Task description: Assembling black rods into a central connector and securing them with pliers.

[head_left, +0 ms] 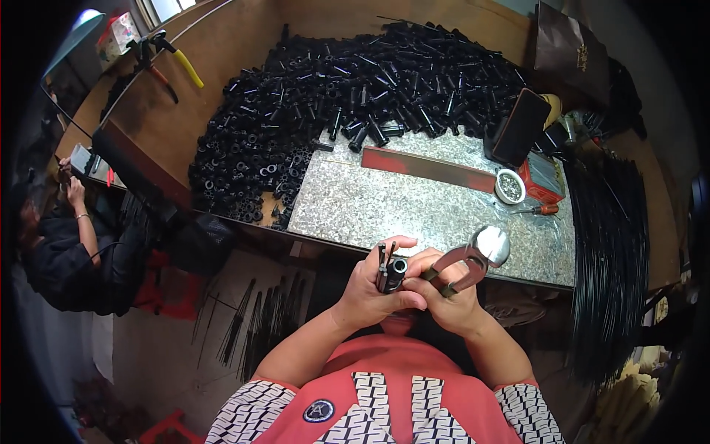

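Close to my body, just past the table's front edge, my left hand (pixel 356 297) is closed round a short black tube (pixel 398 267) whose open end faces up. A thin dark metal piece stands beside the tube in the same grip. My right hand (pixel 460 312) is wrapped round the handles of a pair of pincers (pixel 489 247) with a broad, shiny head. Its fingers come up close to the tube; whether they touch it I cannot tell.
On the speckled slab (pixel 355 207) lie a long reddish bar (pixel 429 170), a white bowl (pixel 510 186) and a screwdriver (pixel 543 210). Behind rise piled black tubes (pixel 370 74); black rings (pixel 237 177) lie left, thin black rods (pixel 606 251) right. A phone (pixel 520 127) leans nearby. Another person (pixel 74 237) sits left.
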The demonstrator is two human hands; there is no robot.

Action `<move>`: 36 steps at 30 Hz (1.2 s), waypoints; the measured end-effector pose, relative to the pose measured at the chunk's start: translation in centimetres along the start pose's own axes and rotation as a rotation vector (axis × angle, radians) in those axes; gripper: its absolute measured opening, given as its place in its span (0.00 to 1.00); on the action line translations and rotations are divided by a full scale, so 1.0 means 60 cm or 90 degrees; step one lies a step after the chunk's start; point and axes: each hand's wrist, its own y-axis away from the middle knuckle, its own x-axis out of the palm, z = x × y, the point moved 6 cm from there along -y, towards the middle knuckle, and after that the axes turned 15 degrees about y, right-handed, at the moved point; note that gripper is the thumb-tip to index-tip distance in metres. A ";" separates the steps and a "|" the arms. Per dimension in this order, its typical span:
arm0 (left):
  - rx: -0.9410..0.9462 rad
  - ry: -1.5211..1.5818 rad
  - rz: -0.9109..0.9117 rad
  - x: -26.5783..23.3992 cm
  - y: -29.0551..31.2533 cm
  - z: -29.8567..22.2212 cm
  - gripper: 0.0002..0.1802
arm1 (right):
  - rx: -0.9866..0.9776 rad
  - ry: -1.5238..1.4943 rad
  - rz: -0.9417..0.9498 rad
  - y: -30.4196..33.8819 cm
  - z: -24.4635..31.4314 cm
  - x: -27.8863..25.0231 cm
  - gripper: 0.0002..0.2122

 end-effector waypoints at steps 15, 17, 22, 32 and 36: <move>0.016 -0.028 -0.007 -0.012 0.003 -0.007 0.39 | -0.089 0.078 -0.029 -0.006 -0.007 0.014 0.14; 0.006 -0.004 -0.011 -0.014 0.002 -0.005 0.40 | -0.095 0.077 -0.032 -0.008 -0.003 0.013 0.14; -0.020 0.036 -0.024 -0.011 0.003 -0.002 0.47 | -0.091 0.102 -0.044 -0.008 0.001 0.013 0.13; 0.017 -0.091 0.002 -0.023 0.000 0.001 0.48 | -0.090 0.104 -0.062 -0.013 0.008 0.011 0.08; -0.033 0.100 0.001 -0.015 0.011 -0.019 0.52 | -0.079 0.076 -0.032 -0.019 0.002 0.031 0.07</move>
